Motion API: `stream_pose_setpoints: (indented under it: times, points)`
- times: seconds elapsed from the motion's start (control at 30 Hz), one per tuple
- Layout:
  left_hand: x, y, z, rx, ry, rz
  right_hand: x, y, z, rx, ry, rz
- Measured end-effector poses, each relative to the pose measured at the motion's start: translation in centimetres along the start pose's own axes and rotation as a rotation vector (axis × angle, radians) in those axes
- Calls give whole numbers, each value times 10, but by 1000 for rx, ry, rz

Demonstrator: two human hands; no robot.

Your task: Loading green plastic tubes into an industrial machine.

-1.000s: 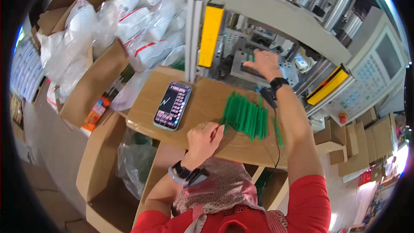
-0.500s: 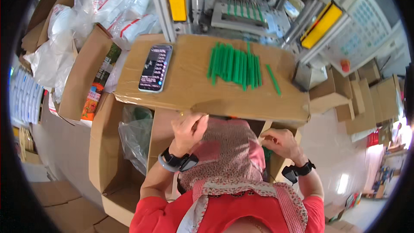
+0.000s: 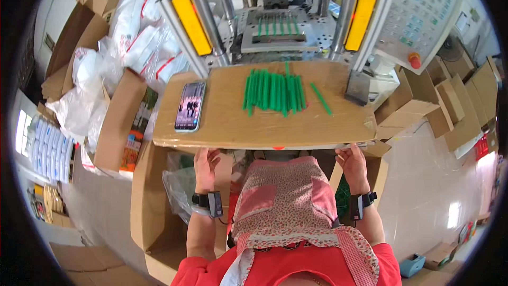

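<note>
My left hand [image 3: 205,169] is at the front edge of a cardboard-covered work surface [image 3: 227,131], left of my apron [image 3: 286,185]. Its fingers are slightly bent and apart, with nothing visible in them. At the same edge on the right, my right hand [image 3: 353,165] has its fingertips by the board, loosely curled and apart. Whether either hand presses on the edge cannot be made out. Beyond them a bundle of green plastic sticks [image 3: 274,92] lies on the board, with one single green stick [image 3: 321,98] to its right. A phone [image 3: 190,107] with a lit screen lies at the left.
Behind the board stands a press machine [image 3: 275,47] with several green strips in its bed, flanked by yellow guards [image 3: 191,24]. A control panel [image 3: 418,8] with a red knob is at the right. Cardboard boxes [image 3: 145,201] and white bags [image 3: 129,8] crowd the left.
My hands have moved apart and up to the board's front edge. Their closed fingers have loosened. The view has shifted, and the phone screen shows a different picture.
</note>
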State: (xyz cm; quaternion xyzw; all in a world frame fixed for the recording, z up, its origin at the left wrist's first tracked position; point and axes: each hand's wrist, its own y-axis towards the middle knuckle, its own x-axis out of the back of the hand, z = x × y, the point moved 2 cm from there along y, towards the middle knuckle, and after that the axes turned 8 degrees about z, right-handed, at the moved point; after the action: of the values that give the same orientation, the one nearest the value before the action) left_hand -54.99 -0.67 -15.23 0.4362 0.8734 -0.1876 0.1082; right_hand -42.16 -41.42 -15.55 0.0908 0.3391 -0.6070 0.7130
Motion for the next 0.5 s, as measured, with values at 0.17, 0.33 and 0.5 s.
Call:
stream_pose_setpoints:
  times: [0.17, 0.33, 0.5]
  points:
    - [6, 6, 9, -36, -34, 5, -20, -2, -1, 42, 3, -46]
    - [3, 10, 7, -54, -36, -23, -25, 2, -3, 83, -13, -89]
    - [-5, 7, 6, -38, -37, -62, -37, -14, 14, 3, -243, -110]
